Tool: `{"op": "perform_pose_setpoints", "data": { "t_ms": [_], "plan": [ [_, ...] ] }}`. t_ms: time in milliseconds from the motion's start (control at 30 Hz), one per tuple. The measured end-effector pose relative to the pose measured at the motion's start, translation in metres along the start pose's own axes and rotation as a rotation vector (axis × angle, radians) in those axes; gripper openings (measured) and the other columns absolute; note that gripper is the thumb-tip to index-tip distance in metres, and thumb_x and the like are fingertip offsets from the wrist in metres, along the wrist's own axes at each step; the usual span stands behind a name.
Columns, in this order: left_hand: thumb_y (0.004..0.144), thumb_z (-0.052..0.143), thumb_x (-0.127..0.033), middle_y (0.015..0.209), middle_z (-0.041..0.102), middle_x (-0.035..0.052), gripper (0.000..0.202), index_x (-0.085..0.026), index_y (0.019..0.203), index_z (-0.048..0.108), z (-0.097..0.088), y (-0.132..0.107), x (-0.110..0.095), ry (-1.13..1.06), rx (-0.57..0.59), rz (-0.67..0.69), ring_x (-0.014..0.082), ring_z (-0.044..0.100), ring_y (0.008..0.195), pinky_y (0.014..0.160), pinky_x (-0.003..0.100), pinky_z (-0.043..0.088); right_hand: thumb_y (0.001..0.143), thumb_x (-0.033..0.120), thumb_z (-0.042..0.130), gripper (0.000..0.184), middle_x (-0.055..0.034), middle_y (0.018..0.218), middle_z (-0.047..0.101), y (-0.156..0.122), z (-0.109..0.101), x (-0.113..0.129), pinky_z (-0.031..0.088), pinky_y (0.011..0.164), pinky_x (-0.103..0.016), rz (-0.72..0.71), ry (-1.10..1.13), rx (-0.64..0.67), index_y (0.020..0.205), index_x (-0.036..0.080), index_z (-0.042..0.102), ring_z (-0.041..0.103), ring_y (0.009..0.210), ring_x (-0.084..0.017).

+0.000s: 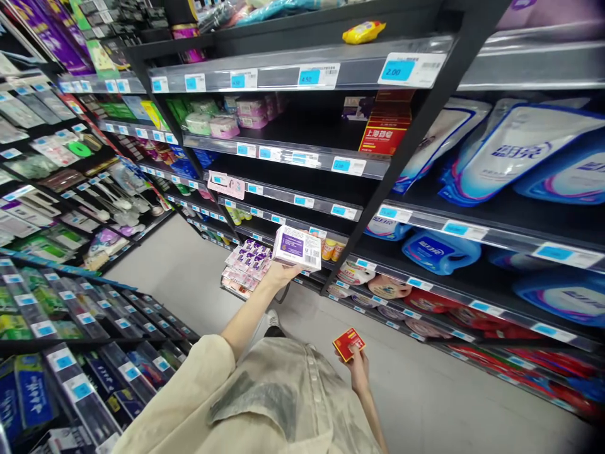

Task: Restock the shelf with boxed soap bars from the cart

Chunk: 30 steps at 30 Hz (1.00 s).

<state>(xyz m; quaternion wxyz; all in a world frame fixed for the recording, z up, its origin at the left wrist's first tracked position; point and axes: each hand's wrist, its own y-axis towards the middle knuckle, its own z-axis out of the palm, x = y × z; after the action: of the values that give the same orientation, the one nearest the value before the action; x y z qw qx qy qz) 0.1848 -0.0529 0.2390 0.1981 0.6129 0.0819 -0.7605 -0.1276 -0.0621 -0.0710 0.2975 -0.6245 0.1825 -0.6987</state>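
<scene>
Shelving (416, 120), black-framed, is seen along the right side of an aisle, its edges lined with blue price labels (411, 68). A second rack (57, 157), hung with small packets, is seen at the left, with pale floor (189, 265) between them. Large white and blue pouches (510, 151) are laid on an upper right shelf; a blue jug (439, 251) is stood one shelf below them. Red cartons (385, 129) are stacked by the upright post. A pile of pink and purple packs (246, 261) is noted low at the shelf foot.

A white and purple box (297, 247) is held up in front of the lower shelves, just beside that pile in the view. It is gripped from below by the left hand (283, 274), fingers closed on its underside, arm stretched out from a beige sleeve. A small red box (348, 343) is held lower, over the floor and well apart from the white one. It is pinched at its near edge by the right hand (359, 369), fingers closed on it.
</scene>
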Motion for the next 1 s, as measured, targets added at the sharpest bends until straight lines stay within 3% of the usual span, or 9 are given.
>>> {"op": "perform_pose_setpoints", "data": {
  "t_ms": [133,300,600,767,1000],
  "plan": [
    [0.048,0.09,-0.084,0.131,0.075,0.0151,0.114,-0.025,0.142,0.064,-0.002,0.002,-0.007,-0.042,0.034,0.016,0.0446,0.066,0.134,0.113,0.068,0.055,0.056,0.065,0.09,0.069,-0.01,0.079,0.084,0.003,0.0,-0.002,0.061,0.061,-0.037,0.024,0.016,-0.015,0.1,0.016,0.071,0.082,0.07,-0.034],
    [0.045,0.089,-0.085,0.135,0.074,0.016,0.113,-0.025,0.138,0.067,-0.011,0.004,0.002,-0.036,0.031,-0.012,0.0477,0.066,0.134,0.114,0.073,0.051,0.056,0.066,0.089,0.07,-0.0113,0.08,0.085,0.005,0.001,-0.001,0.062,0.062,-0.037,0.036,0.02,-0.026,0.1,0.015,0.071,0.083,0.071,-0.034],
    [0.043,0.089,-0.082,0.128,0.076,0.0137,0.111,-0.028,0.137,0.066,-0.022,0.003,0.015,0.018,0.029,-0.035,0.0442,0.073,0.119,0.106,0.068,0.057,0.053,0.069,0.09,0.074,-0.0106,0.079,0.084,0.006,0.003,-0.003,0.06,0.059,-0.037,0.026,0.033,-0.027,0.101,0.016,0.071,0.083,0.072,-0.037],
    [0.046,0.088,-0.082,0.122,0.076,0.0152,0.112,-0.025,0.139,0.064,-0.019,0.004,0.01,0.036,0.03,-0.026,0.0454,0.071,0.121,0.106,0.069,0.055,0.054,0.067,0.09,0.073,-0.0121,0.08,0.084,0.005,0.003,-0.004,0.059,0.06,-0.038,0.025,0.04,-0.03,0.101,0.016,0.07,0.082,0.072,-0.037],
    [0.054,0.087,-0.08,0.125,0.076,0.0142,0.107,-0.026,0.143,0.06,-0.011,0.005,-0.007,-0.008,0.059,0.032,0.0382,0.073,0.118,0.103,0.059,0.059,0.048,0.067,0.09,0.074,-0.0142,0.076,0.082,0.002,0.003,0.002,0.057,0.059,-0.037,0.039,0.037,-0.063,0.097,0.014,0.072,0.081,0.067,-0.036]
  ]
}}
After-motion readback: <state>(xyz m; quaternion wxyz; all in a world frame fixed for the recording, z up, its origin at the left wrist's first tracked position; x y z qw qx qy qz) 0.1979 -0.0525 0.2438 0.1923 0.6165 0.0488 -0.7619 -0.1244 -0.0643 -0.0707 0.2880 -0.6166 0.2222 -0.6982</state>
